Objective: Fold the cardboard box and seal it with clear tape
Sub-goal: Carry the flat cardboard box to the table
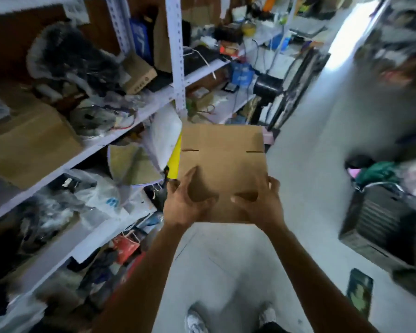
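In the head view, a flat cardboard box [222, 164] is held in the air at the centre of the frame, its near edge toward the person. Cluttered shelves [120, 131] crowd the left side, just beside the box's left edge; bare floor [305, 188] opens to the right and below. The left hand [186, 205] grips the near left corner, fingers curled over the edge. The right hand [262, 203] grips the near right corner likewise. Both forearms reach up from the bottom.
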The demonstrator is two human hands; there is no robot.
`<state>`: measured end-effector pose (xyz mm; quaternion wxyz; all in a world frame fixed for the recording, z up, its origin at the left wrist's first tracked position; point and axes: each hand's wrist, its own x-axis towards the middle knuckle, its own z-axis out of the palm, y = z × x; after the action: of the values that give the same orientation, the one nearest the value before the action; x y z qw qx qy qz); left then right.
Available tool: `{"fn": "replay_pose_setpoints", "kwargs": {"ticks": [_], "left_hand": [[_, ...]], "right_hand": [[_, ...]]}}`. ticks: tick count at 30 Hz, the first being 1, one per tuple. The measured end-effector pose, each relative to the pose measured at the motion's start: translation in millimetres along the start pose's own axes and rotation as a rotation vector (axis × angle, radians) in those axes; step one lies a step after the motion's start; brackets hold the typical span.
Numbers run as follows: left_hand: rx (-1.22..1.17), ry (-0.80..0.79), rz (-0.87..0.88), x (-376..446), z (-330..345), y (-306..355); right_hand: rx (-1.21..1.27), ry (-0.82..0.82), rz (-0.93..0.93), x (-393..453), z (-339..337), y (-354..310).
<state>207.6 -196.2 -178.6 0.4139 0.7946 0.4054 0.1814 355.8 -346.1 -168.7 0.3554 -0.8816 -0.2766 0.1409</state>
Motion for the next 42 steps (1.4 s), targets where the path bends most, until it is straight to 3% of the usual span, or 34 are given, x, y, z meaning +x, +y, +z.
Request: {"fn": "replay_pose_setpoints", "kwargs": {"ticks": [5, 15, 29, 42], "left_hand": [[0.068, -0.210, 0.256, -24, 80, 53], [0.093, -0.548, 0.476, -104, 258, 182], [0.086, -0.905, 0.706, -216, 484, 340], [0.036, -1.316, 0.960, -297, 735, 477]], "right_hand": [[0.059, 0.193, 0.183, -51, -63, 88], [0.015, 0.532, 0.395, -153, -204, 237], [0.062, 0.785, 0.757, -255, -358, 404], [0.060, 1.057, 1.151, -288, -494, 553]]}}
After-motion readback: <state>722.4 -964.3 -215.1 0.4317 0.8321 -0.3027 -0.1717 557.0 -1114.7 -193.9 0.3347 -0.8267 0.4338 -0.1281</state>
